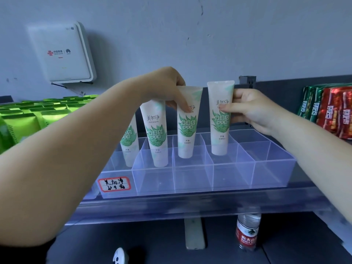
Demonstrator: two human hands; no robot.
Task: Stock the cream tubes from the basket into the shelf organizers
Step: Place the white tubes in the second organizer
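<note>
At frame centre, four tubes stand cap-down in the clear organizer (266,168). The left hand (167,88) pinches the top of the third tube (187,126); the right hand (247,109) curls round the fourth tube (220,121). Two more tubes (157,134) stand at their left. Green packs (34,115) fill the left edge, red packets (335,113) the right; a bottle (247,233) stands below.
</note>
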